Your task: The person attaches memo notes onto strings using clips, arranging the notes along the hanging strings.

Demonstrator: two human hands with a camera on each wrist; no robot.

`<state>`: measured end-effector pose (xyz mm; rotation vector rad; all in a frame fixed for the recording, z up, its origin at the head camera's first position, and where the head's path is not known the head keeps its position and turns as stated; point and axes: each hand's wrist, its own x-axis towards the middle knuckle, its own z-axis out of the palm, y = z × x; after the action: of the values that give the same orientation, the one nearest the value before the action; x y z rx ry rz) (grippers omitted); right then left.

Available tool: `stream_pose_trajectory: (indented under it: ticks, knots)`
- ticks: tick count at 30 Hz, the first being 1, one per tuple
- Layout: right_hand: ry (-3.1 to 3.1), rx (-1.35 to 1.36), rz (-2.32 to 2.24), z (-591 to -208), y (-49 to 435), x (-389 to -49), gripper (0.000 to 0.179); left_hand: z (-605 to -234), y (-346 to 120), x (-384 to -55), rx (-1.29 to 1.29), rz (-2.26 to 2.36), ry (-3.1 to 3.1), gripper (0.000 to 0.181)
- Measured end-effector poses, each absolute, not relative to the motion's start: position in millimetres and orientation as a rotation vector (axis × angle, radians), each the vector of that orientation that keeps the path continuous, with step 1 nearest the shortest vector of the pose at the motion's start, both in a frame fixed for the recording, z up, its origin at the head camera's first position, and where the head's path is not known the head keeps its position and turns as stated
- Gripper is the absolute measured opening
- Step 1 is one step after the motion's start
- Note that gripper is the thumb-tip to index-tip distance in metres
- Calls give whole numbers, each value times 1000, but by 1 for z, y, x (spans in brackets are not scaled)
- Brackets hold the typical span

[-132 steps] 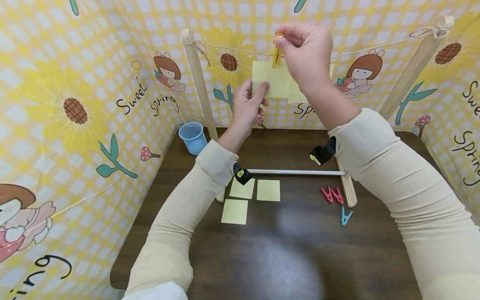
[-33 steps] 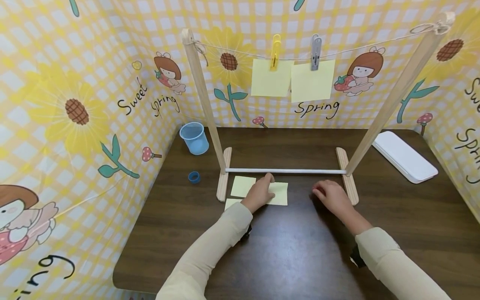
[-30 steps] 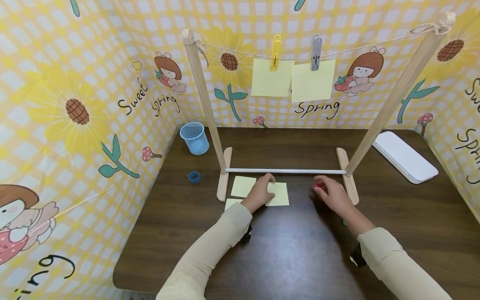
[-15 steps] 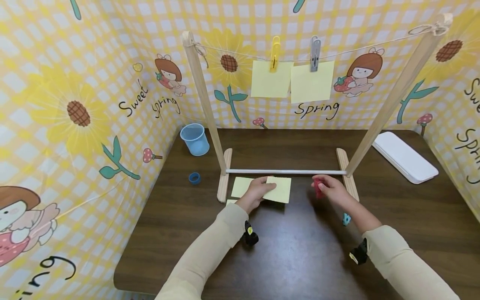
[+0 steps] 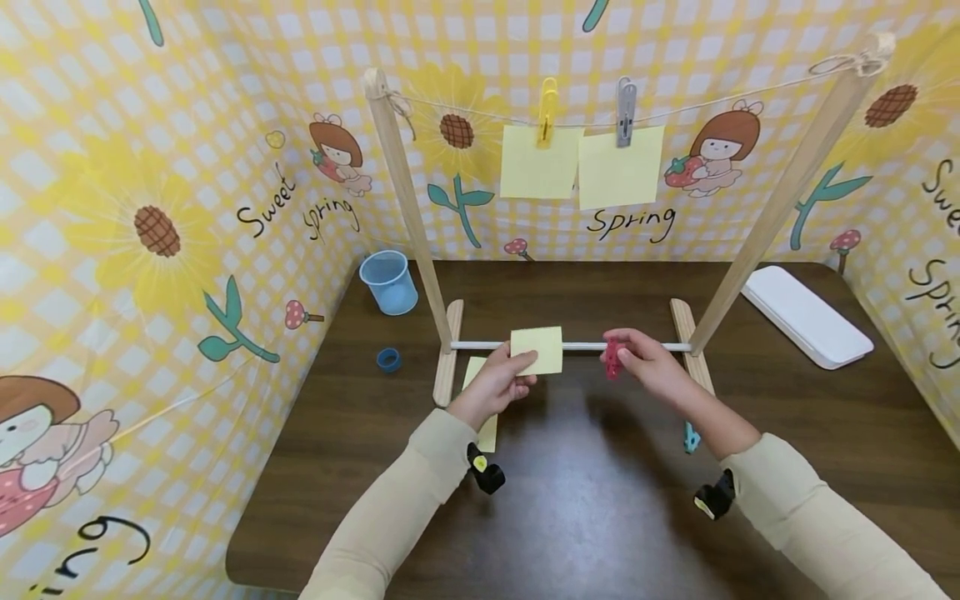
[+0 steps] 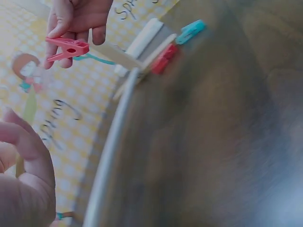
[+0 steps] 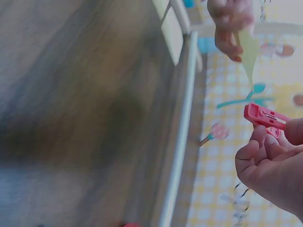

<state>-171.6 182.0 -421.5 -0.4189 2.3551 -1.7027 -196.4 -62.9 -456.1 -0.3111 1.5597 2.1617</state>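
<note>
Note [image 5: 546, 346], pale yellow and square, is located above the table [image 5: 585, 508], in front of the white bar [image 5: 588, 346] as seen in the head view. Grip of the left hand [image 5: 495, 385]: grasping this note, thumb on the near face, fingers behind. Grip of the right hand [image 5: 654, 367]: pinching a red clip [image 5: 612, 358] between thumb and fingers. Clip and held note are raised at similar height, facing each other and apart.

The frame consists of a left post [image 5: 405, 200] and a right post [image 5: 780, 208], joined low down by the white bar and at the top by a cord [image 5: 708, 102]. A yellow clip [image 5: 547, 108] fastens the left hung note [image 5: 534, 171] to the cord; a grey clip [image 5: 626, 108] fastens the right hung note [image 5: 621, 173] close beside it.

An upper table note [image 5: 473, 371] and a lower table note [image 5: 487, 435] lie near the left foot [image 5: 446, 375], both partly covered by the left hand and wrist. A second red clip [image 6: 164, 59] lies by the right foot [image 5: 702, 377], with a teal clip [image 5: 691, 439] near it. A blue cup [image 5: 392, 290] and a blue ring [image 5: 388, 360] occupy the left side; a white case [image 5: 806, 321] lies right of the frame.
</note>
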Motion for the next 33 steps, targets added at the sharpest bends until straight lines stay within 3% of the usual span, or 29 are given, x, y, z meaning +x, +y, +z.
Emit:
stream_pose_trajectory:
  ticks: [13,23,33]
  knots:
    - [2354,-469,-1938,-349,130,-179,24,-384,-104,-211,-295,2461,1673,17]
    - [2381,-722,-2266,-265,86,-201,14,-330,-118,-221,-4,2805,1823,10]
    - [2385,-645,-2400,-188,49,-217,15,-302,-114,-232,85,2986,1771,5]
